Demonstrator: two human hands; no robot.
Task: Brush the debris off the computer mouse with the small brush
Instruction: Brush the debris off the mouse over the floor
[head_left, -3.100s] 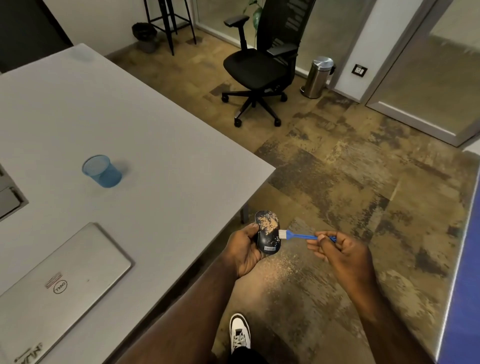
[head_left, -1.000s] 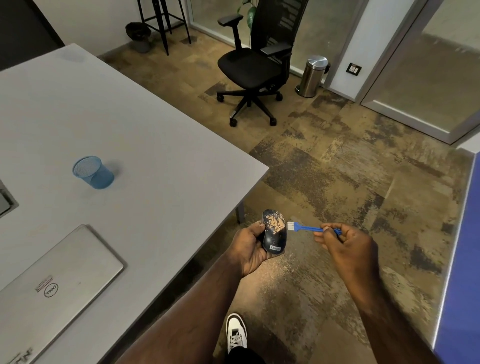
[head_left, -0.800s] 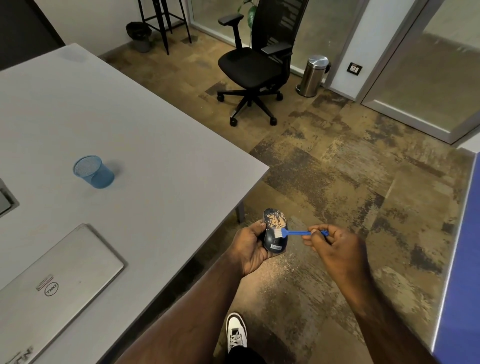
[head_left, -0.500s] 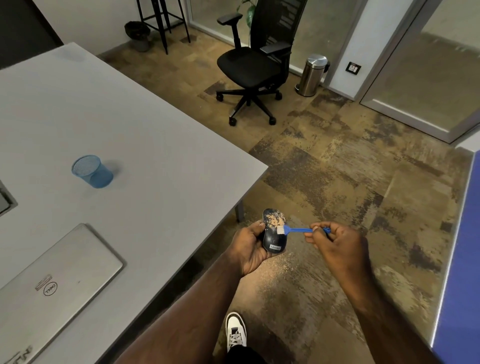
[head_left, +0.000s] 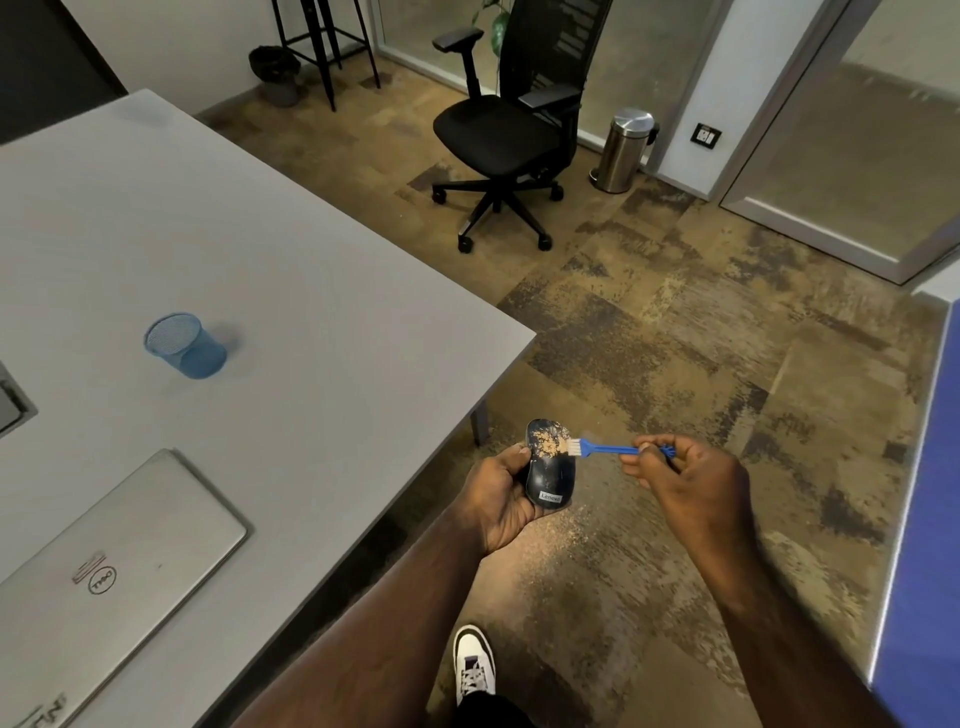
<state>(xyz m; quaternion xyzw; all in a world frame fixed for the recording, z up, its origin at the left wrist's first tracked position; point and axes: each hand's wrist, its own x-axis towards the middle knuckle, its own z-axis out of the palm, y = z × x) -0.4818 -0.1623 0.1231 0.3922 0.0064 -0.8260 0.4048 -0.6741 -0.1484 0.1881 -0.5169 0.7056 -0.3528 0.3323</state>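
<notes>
My left hand grips a black computer mouse from its left side, held over the floor just off the table corner. Tan debris covers the mouse's upper half; its lower half with the white label is mostly bare. My right hand pinches the handle of a small blue brush. The brush's white bristles touch the mouse's upper right edge, beside the debris patch.
A grey table fills the left, bearing a blue mesh cup and a shut silver laptop. Tan debris is scattered on the floor below the mouse. A black office chair and a steel bin stand beyond. My shoe is below.
The brush has gone back and forth across the mouse's top: bristles off to the right a second ago, then onto the debris, now at the right edge. The debris patch has thinned since three seconds ago.
</notes>
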